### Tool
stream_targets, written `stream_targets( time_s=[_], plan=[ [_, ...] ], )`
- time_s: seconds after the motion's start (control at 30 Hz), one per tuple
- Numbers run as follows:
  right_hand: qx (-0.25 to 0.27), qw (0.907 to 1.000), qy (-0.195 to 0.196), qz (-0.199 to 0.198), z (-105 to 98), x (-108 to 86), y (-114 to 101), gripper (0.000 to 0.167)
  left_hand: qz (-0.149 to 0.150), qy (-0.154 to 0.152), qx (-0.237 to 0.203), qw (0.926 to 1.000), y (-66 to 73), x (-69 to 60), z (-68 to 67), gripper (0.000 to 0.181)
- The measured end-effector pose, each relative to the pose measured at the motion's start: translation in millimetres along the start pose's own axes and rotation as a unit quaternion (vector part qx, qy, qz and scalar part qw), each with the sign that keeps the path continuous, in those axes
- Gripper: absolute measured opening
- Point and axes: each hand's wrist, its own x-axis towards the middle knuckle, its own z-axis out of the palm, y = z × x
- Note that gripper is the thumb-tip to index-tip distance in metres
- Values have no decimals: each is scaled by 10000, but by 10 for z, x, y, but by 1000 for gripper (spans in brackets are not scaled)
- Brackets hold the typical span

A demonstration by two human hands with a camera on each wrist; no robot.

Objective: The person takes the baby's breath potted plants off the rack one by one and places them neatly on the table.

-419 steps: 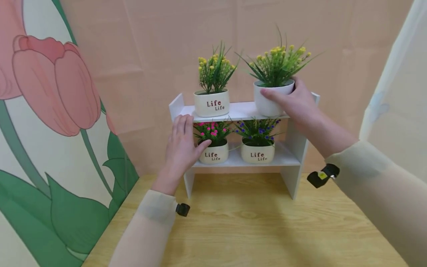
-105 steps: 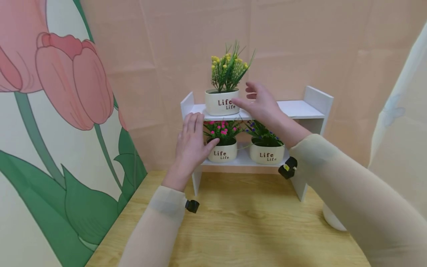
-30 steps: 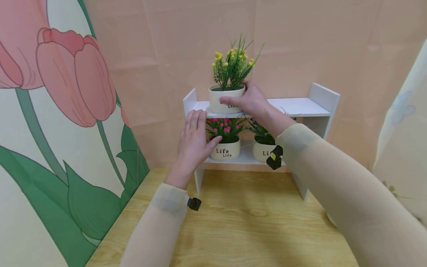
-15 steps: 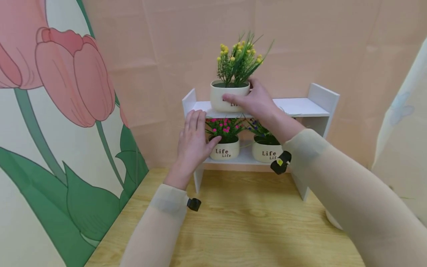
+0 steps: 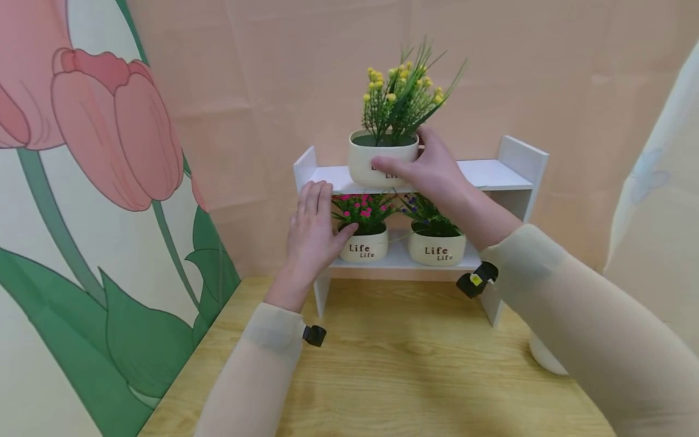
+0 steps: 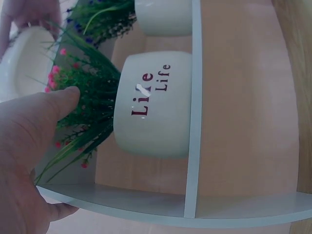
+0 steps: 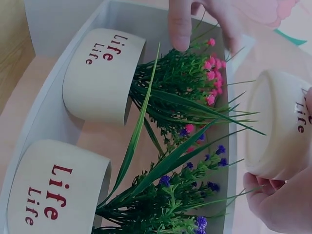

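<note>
My right hand [image 5: 431, 167] grips a cream pot [image 5: 363, 167] of yellow flowers, thumb across its front lettering. It is raised off the top board of the white shelf [image 5: 513, 173]; its underside shows in the right wrist view. My left hand [image 5: 312, 237] rests at the shelf's left upright with straight fingers and the thumb spread; in the left wrist view a fingertip [image 6: 63, 210] shows at the upright's outer side. On the lower board stand a pot with pink flowers [image 5: 364, 247], close to my left thumb, and a pot with blue-purple flowers [image 5: 437, 250].
A white pot [image 5: 546, 358] stands on the wooden table [image 5: 404, 376] at the right, mostly hidden by my right forearm. A tulip-printed panel [image 5: 125, 139] runs along the left side. Pinkish cloth [image 5: 262, 121] hangs behind the shelf.
Earlier, my right hand held a white yellow-flowered pot at the shelf's right; that top spot is vacant now. It has since taken hold of the cream yellow-flowered pot and lifted it rightward, towards me.
</note>
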Motion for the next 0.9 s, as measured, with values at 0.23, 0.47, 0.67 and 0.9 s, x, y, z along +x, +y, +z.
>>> stream_targets(
  time_s=[0.23,0.47,0.67,0.9],
  plan=[
    [-82,9999,76,14,-32,-166,-17,98,16,5,-15,10000,0,-5,7,99],
    [-204,9996,200,-71,-86,-363,-37,96,13,33,-83,10000,5,-8,-4,99],
    [-142,9999,81,-48,-116,-550,-35,98,9,56,-70,10000,5,-9,-5,100],
    [-145,9998,-10,98,-138,-778,54,94,73,80,-32,9999,-10,-8,-5,99]
  ],
)
